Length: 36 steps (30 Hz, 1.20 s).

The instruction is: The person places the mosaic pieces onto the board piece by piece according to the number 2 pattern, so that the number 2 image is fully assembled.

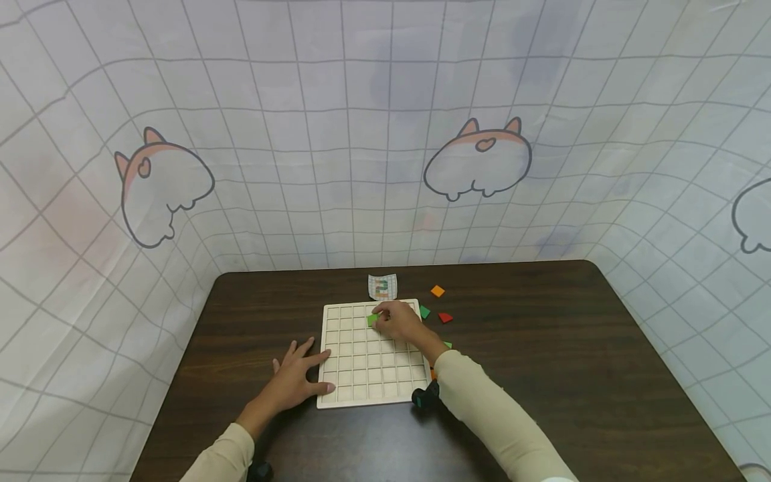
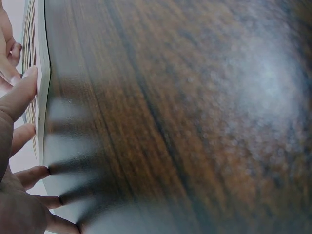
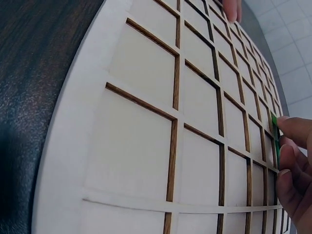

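The left hand lies at the board's left edge, fingers straight and spread; the thumb and 1 finger rest on the border of the gridded board, which lies flat on the dark wood table. The light green piece is at the board's upper part, pinched between the thumb and fingers of the right hand. Beyond the board's far edge lies 1 printed card. Right of the board, 3 loose pieces lie near each other: 1 dark green piece, 1 orange piece and 1 red piece. A second light green piece shows partly beside the right wrist.
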{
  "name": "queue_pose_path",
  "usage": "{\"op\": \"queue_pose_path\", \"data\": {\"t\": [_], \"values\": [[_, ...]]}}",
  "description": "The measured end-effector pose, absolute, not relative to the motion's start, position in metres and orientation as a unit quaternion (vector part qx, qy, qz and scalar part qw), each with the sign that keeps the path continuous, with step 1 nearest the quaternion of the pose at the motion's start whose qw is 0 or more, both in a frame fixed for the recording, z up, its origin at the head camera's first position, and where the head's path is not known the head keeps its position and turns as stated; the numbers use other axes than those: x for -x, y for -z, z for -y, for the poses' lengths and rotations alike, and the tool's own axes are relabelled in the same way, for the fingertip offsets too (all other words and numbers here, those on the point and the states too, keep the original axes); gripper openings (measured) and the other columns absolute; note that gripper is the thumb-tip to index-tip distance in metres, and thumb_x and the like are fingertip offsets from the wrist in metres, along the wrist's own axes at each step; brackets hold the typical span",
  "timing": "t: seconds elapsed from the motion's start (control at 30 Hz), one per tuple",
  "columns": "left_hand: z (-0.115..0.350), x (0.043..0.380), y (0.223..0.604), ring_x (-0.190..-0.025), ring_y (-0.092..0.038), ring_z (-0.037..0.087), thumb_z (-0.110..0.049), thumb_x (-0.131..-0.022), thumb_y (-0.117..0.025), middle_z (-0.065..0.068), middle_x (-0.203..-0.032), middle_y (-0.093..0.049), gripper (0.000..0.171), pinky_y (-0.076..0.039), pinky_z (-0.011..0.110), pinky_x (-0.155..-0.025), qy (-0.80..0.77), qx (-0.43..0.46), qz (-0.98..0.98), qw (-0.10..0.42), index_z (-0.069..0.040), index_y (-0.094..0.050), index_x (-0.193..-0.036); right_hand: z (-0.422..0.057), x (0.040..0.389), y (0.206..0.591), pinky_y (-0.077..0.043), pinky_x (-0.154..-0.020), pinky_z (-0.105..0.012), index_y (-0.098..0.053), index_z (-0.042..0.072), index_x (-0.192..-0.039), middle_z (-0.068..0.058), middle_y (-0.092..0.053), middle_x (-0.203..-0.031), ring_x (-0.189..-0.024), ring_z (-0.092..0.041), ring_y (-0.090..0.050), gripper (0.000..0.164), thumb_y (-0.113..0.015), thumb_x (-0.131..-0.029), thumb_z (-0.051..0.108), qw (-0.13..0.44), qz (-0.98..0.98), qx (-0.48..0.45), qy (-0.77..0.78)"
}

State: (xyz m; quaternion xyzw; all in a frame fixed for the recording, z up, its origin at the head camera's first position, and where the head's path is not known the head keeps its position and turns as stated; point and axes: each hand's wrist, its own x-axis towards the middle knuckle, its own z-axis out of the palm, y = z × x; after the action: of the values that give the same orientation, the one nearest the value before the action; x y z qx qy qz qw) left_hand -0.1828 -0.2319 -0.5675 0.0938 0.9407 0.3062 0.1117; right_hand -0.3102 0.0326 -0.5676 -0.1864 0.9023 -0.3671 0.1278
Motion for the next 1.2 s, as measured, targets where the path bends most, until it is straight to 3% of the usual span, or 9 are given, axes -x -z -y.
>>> {"op": "queue_pose_path", "data": {"t": [0.47, 1.2], "values": [[0.2312, 0.1838, 0.5693, -0.15, -0.006, 0.056, -0.045, -0.081, -0.082, 0.023, -0.163, -0.026, 0.075, -0.003, 0.088, -0.1, -0.301, -0.094, -0.942, 0.113, -0.018, -0.056, -0.146, -0.0324, 0.3107, 0.5686, -0.042, -0.064, -0.025, -0.074, 0.013, -0.115, 0.004, -0.064, -0.085, -0.072, -0.01, -0.054, 0.023, -0.072, -0.093, 0.02, 0.133, -0.91, 0.183, 0.348], [0.2299, 0.1843, 0.5684, -0.15, -0.006, 0.056, -0.045, -0.08, -0.083, 0.023, -0.163, -0.026, 0.076, -0.003, 0.089, -0.1, -0.303, -0.092, -0.942, 0.115, -0.017, -0.055, -0.146, -0.0321, 0.3063, 0.5661, -0.044, -0.064, -0.025, -0.075, 0.013, -0.115, 0.003, -0.067, -0.09, -0.073, -0.009, -0.055, 0.023, -0.071, -0.094, 0.022, 0.123, -0.91, 0.175, 0.354]]}}
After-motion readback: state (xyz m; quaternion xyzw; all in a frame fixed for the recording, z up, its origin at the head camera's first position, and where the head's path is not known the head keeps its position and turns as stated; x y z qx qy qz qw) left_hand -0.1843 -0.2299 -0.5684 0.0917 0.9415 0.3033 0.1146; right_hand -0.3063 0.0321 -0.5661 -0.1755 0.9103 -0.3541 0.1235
